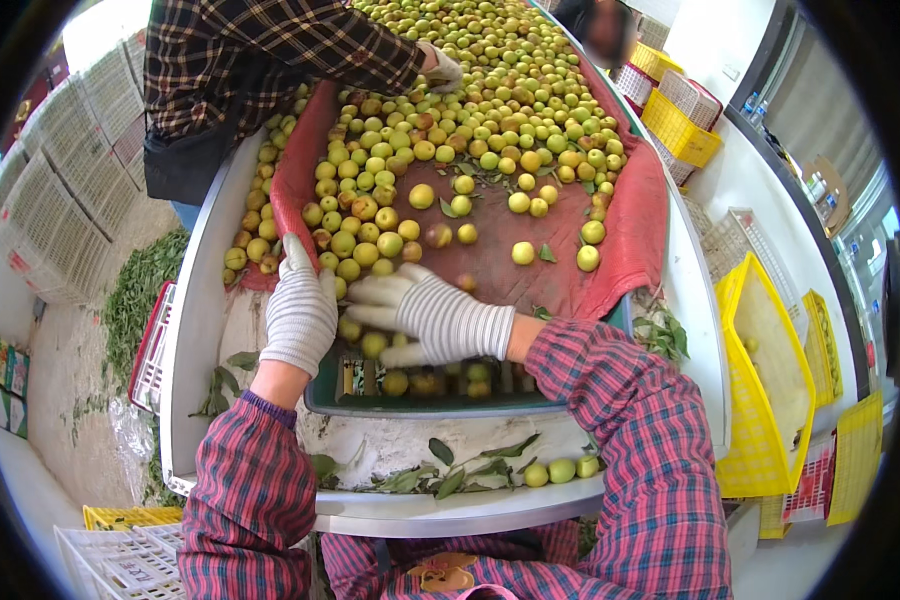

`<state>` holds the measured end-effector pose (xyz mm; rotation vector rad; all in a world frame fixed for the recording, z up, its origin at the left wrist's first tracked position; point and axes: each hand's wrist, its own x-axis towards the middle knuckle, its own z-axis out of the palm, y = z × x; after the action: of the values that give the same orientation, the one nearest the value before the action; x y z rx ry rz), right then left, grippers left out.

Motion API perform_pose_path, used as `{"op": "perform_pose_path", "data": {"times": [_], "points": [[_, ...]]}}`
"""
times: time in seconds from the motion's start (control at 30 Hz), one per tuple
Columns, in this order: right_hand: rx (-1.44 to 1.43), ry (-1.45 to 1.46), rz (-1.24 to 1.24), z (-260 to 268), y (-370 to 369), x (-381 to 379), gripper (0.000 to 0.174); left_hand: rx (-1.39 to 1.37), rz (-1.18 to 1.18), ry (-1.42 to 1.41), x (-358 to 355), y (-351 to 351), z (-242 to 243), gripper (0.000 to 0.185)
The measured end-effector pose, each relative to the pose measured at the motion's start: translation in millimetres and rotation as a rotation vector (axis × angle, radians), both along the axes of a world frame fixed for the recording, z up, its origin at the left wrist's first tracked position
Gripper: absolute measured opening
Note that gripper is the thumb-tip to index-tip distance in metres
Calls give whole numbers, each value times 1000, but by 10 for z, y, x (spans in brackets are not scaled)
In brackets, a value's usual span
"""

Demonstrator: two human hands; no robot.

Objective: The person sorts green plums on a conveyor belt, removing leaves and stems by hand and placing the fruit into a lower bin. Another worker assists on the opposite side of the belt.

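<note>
My left hand (300, 313), in a grey-and-white striped knit glove, grips the rolled left edge of a red cloth (465, 259). Round yellow-green fruits (375, 225), plum-like and some blushed brown-red, lie heaped on that cloth. My right hand (439, 311), gloved alike and slightly blurred, is spread palm down over the cloth's near end among a few fruits. Below it is a dark green-rimmed opening (435, 409) with slats, where several fruits (478, 380) sit; my hand and forearm hide part of it.
A white metal rim (457, 517) borders the sorting table, with leaves (450, 476) and three fruits (561, 471) along it. A co-worker's gloved hand (444, 71) reaches into the heap. Yellow crates (765, 390) stand right; white crates (52, 225) are stacked left.
</note>
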<state>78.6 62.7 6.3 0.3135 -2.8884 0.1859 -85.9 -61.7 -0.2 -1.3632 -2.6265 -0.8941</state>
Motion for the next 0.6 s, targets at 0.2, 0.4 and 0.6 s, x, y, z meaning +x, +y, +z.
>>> {"op": "perform_pose_path", "data": {"times": [0.2, 0.4, 0.6], "points": [[-112, 365, -394, 180, 555, 73, 38, -33, -15, -5, -24, 13, -14, 69], [193, 327, -1465, -248, 1792, 801, 50, -29, -24, -25, 0, 52, 18, 68], [1, -52, -1477, -161, 2164, 537, 53, 16, -17, -68, 38, 25, 51, 68]]}}
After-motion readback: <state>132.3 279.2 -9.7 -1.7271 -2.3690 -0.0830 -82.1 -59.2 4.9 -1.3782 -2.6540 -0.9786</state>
